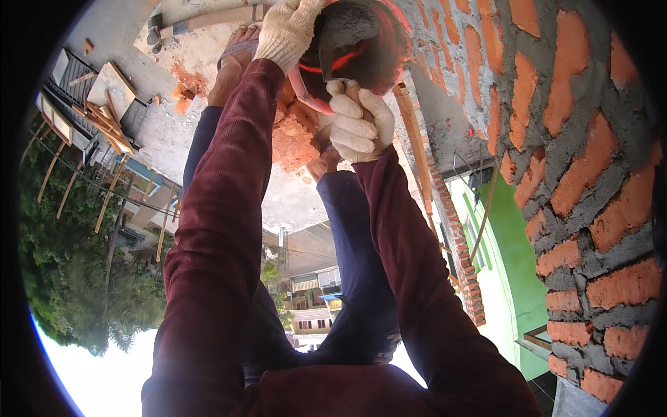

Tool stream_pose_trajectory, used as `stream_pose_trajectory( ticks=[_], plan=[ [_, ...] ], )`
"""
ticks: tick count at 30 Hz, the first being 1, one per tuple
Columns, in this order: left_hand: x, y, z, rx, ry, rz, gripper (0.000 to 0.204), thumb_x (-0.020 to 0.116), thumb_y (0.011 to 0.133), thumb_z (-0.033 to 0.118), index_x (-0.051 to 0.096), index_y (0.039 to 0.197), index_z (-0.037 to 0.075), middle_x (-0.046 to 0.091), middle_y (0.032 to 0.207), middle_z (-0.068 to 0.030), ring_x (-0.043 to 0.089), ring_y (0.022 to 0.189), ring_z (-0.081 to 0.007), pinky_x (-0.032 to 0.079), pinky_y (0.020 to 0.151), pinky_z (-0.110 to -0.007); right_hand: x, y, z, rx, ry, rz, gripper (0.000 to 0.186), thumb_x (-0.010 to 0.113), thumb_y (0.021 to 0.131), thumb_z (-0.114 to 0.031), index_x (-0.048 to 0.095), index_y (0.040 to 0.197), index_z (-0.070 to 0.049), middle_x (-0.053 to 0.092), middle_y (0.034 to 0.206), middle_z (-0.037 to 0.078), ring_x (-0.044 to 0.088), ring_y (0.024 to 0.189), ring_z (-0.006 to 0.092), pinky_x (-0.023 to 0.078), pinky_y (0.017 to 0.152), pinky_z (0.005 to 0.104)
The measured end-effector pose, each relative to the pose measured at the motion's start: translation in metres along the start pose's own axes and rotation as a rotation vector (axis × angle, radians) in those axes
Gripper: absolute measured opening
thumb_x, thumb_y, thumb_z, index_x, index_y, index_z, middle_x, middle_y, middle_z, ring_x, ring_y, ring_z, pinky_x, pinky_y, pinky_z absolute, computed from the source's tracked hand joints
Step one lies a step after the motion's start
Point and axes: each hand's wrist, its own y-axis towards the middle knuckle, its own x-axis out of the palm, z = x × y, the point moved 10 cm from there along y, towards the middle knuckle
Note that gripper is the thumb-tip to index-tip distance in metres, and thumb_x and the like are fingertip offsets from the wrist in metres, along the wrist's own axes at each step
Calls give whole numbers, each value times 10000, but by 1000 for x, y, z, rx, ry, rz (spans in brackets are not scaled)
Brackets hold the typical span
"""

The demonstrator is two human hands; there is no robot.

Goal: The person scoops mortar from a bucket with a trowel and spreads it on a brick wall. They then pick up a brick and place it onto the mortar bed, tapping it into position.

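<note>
A red bucket (pixel 401 52) with grey wet mortar (pixel 351 28) inside tilts at the top of the view. My left hand (pixel 286 35), in a cream knitted glove, is closed on the bucket's left rim; its fingertips are partly cut off by the frame's upper edge. In a matching glove, my right hand (pixel 361 124) is wrapped round the handle of a trowel (pixel 325 52), at the near side of the bucket. The trowel's dark blade reaches into the bucket and is hard to make out against the mortar.
A brick wall (pixel 531 104) with rough grey joints rises close on the right. Broken bricks (pixel 295 135) lie between my feet (pixel 233 62). A wooden post (pixel 414 149) stands beside the wall. Planks (pixel 104 118) and railings lie far left.
</note>
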Motion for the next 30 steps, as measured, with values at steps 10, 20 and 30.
stream_pose_trajectory(
  ticks=[10, 20, 30],
  plan=[
    [14, -21, 8, -160, 344, -151, 405, 780, 872, 404, 755, 1106, 74, 682, 834, 15, 603, 771, -96, 513, 744, -294, -12, -43, -140, 20, -2501, 929, 515, 405, 1017, -430, 646, 1077, 22, 686, 993, 283, 710, 887, 376, 538, 789, 487],
    [-3, -36, -1, -260, 121, -78, 360, 705, 798, 125, 768, 1144, 51, 670, 799, 33, 593, 720, -84, 496, 689, -265, 7, -28, -83, 479, -2558, 488, 508, 389, 997, -374, 654, 1026, 58, 676, 931, 304, 675, 954, 424, 497, 860, 526],
    [-6, -125, 217, -73, 202, 60, 417, 657, 802, 43, 728, 1212, 4, 674, 942, 31, 533, 764, -50, 452, 698, -222, 183, -73, -6, 816, -2716, 864, 472, 499, 994, -350, 660, 1162, 60, 683, 1161, 296, 682, 1092, 401, 553, 913, 502]
  ],
)
